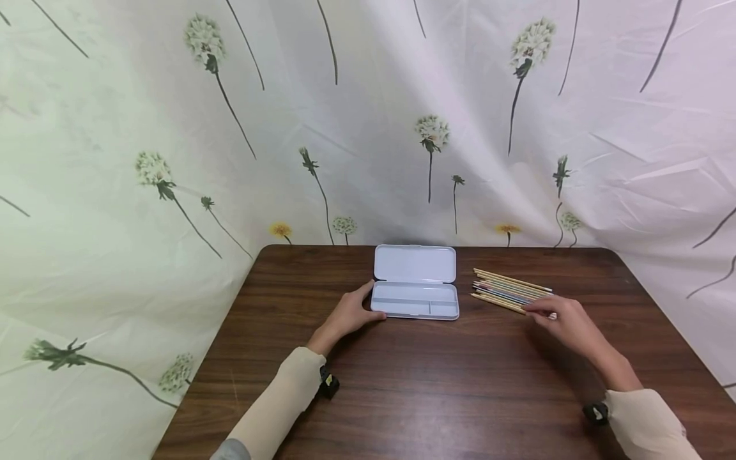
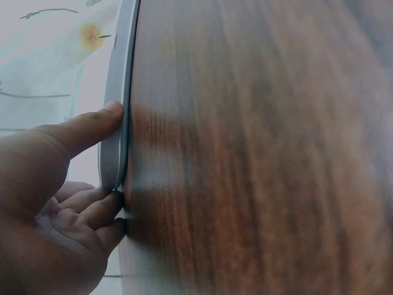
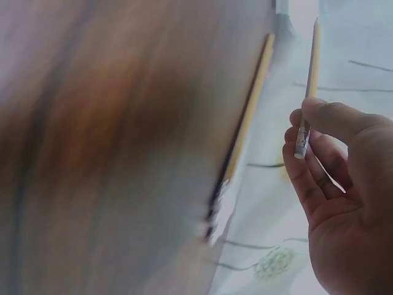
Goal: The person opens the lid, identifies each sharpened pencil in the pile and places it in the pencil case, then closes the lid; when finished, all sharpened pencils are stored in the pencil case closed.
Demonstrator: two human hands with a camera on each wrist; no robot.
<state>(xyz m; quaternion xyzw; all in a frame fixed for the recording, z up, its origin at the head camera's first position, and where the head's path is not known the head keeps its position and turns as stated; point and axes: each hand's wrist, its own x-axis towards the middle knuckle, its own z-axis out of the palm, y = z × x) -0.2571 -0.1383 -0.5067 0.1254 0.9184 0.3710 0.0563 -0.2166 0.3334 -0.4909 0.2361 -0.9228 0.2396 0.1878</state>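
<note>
A pale, flat pencil case (image 1: 402, 291) lies with its lid (image 1: 415, 263) folded back at the table's far side. Long and short compartments show inside it, with nothing in them. My left hand (image 1: 347, 312) holds its left front corner, thumb on the front edge and fingers at the left side. Off to the right, my right hand (image 1: 566, 322) pinches a pencil (image 3: 314, 61) near its eraser end between thumb and fingers. In the right wrist view that pencil is raised above another pencil (image 3: 249, 117). Several more pencils (image 1: 508, 284) lie side by side right of the case.
The dark wood-grain table (image 1: 437, 383) has rounded far corners. Right behind it hangs a white cloth (image 1: 368, 160) printed with dandelions. Dark wrist cameras are strapped at both cream sleeves (image 1: 278, 399).
</note>
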